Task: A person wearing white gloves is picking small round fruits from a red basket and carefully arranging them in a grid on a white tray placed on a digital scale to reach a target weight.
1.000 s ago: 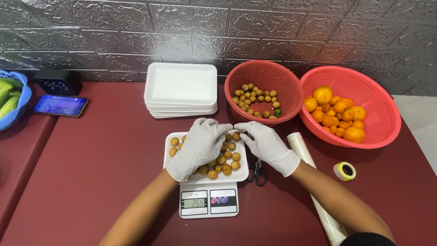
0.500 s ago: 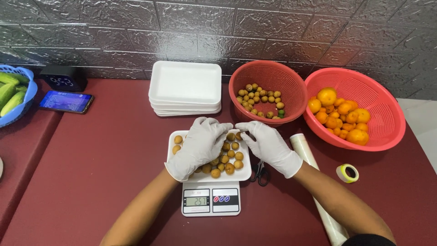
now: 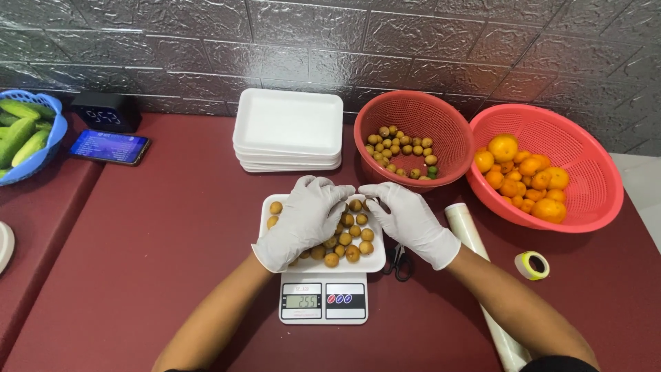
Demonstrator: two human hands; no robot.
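Matt white foam tray (image 3: 375,260) under smooth rubber-gloved hands; glossy plastic mesh baskets (image 3: 413,110) on a matt maroon surface (image 3: 158,227), rough textured wall (image 3: 413,41) behind.

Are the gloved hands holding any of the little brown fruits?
Cannot tell. Both the left hand and right hand rest over the fruits on the white tray, fingertips hidden.

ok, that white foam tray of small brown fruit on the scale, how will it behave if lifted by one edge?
The white foam tray looks thin, so it will probably flex. The small round brown fruit lie loose and would likely roll toward the low side. It overhangs the scale, so pressing a rim may tip it.
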